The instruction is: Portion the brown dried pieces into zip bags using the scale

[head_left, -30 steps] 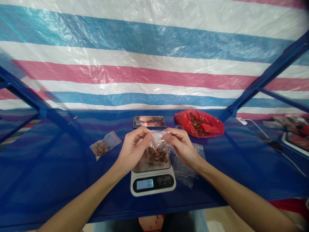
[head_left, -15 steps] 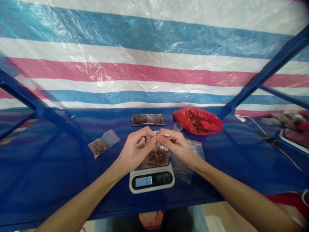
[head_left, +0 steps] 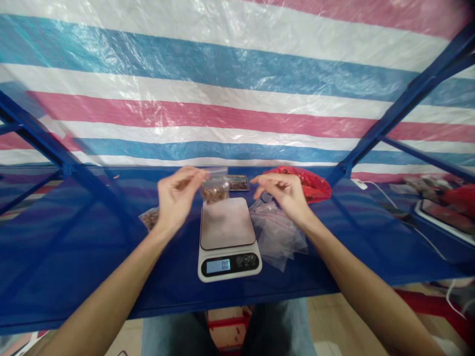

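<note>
My left hand (head_left: pixel 178 197) pinches the top corner of a small clear zip bag (head_left: pixel 215 190) with brown nuts or seeds in it; the bag hangs beyond the scale's plate, slightly blurred. Apart from it, my right hand (head_left: pixel 284 192) holds nothing, its fingers loosely spread near the red plastic bag (head_left: pixel 315 185). Between my arms stands a white kitchen scale (head_left: pixel 229 242), its display reading 0.0. Another filled zip bag (head_left: pixel 150 217) lies partly hidden behind my left wrist. Flat, unfilled zip bags (head_left: pixel 278 237) are spread right of the scale.
Behind the scale lies a dark flat box (head_left: pixel 238 183), partly covered. Blue metal struts (head_left: pixel 404 106) rise at both sides before a striped plastic sheet (head_left: pixel 222 113). A white cable (head_left: pixel 403 210) and a white-rimmed tray (head_left: pixel 441 222) are at the right of the blue table (head_left: pixel 166 296).
Both hands were together on the filled zip bag over the scale. Now they are apart: my left hand has carried the bag left and away, and my right hand has let go.
</note>
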`<state>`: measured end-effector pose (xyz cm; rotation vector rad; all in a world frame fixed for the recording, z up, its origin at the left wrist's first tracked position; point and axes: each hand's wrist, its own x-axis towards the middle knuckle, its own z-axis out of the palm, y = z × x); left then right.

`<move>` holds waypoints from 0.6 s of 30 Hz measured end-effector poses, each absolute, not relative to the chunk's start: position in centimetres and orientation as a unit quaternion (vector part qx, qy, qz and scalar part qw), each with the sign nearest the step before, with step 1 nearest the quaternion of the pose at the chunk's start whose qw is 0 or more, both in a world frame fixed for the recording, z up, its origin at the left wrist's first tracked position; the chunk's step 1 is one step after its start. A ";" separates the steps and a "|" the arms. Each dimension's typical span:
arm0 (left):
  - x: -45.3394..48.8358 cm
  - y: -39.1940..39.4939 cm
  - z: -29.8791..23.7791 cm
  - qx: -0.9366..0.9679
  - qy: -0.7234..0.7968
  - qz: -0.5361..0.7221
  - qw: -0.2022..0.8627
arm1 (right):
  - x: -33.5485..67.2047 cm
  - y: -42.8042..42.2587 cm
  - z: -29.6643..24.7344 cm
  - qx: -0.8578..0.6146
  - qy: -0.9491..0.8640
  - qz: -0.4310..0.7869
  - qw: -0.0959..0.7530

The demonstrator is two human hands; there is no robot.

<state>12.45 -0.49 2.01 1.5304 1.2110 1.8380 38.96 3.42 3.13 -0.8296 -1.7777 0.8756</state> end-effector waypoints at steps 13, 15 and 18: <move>2.7 2.5 1.4 0.495 0.618 0.519 0.321 | 49.5 11.8 0.1 -0.535 -0.834 0.032 0.132; 2.5 2.9 0.9 0.549 0.655 0.446 0.264 | 49.0 11.8 -0.6 -0.529 -0.842 0.014 0.109; 1.9 3.6 0.4 0.617 0.678 0.347 0.196 | 48.6 12.0 -1.1 -0.523 -0.845 -0.003 0.112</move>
